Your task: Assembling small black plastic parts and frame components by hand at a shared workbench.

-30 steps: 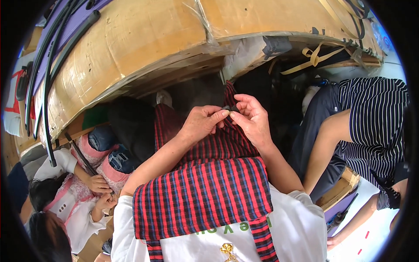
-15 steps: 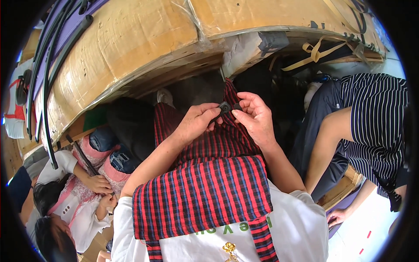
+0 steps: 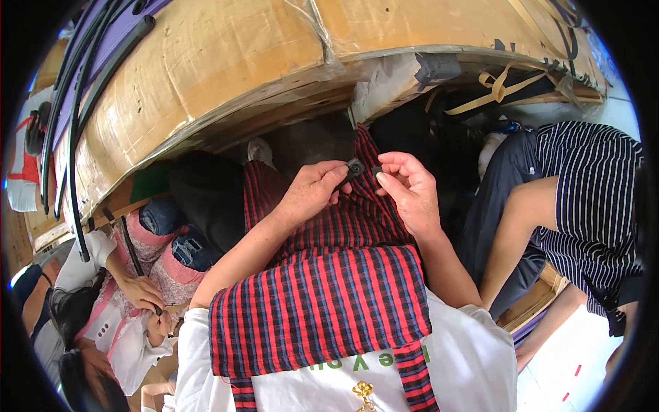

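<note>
Between thumb and fingers, my left hand [image 3: 317, 187] grips a small black part [image 3: 355, 168] with a rounded, ring-like end. A short gap away, my right hand [image 3: 410, 187] pinches a small dark piece [image 3: 377, 170], mostly covered by the fingertips. What kind of parts these are I cannot make out. Both hands are over my lap, above a red, black and blue striped apron [image 3: 319, 302].
A worktable covered in brown cardboard [image 3: 226, 62] curves across the far side. Long black tubes [image 3: 103, 103] lie at its left end. A beige strap [image 3: 498, 86] hangs under the right part. Co-workers sit on both sides; the left one holds a black strip [image 3: 132, 247].
My right hand has drawn slightly right with its dark piece, widening the gap from the part in my left hand. The left co-worker's hands have shifted left and down.
</note>
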Demonstrator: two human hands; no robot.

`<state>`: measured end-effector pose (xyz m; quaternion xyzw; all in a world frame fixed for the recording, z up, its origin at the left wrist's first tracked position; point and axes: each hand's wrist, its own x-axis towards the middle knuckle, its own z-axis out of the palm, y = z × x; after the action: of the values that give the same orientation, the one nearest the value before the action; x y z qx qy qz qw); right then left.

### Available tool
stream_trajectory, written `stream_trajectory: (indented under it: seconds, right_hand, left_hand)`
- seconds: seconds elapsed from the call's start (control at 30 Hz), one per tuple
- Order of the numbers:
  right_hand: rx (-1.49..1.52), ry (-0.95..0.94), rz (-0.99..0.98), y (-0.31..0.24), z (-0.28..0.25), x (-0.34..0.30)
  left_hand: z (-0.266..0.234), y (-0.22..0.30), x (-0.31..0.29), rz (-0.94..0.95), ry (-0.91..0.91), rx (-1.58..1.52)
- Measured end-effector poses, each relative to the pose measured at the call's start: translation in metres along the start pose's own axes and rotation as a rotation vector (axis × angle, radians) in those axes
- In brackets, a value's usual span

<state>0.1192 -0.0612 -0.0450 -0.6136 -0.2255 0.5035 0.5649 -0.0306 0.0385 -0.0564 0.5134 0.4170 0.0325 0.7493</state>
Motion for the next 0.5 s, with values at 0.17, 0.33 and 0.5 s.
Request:
stream_trajectory:
  seconds: [0.17, 0.33, 0.5]
  right_hand:
    - [-0.009, -0.042, 0.073, -0.007, 0.003, -0.009]
    - [-0.017, -0.012, 0.029, -0.012, 0.008, -0.012]
    - [-0.063, -0.065, 0.035, -0.018, 0.011, -0.015]
  left_hand:
    - [-0.002, 0.0, 0.0, 0.039, -0.014, 0.04]
    - [-0.002, 0.001, -0.002, 0.043, 0.005, 0.02]
    - [-0.004, -0.001, -0.004, 0.047, -0.003, -0.01]
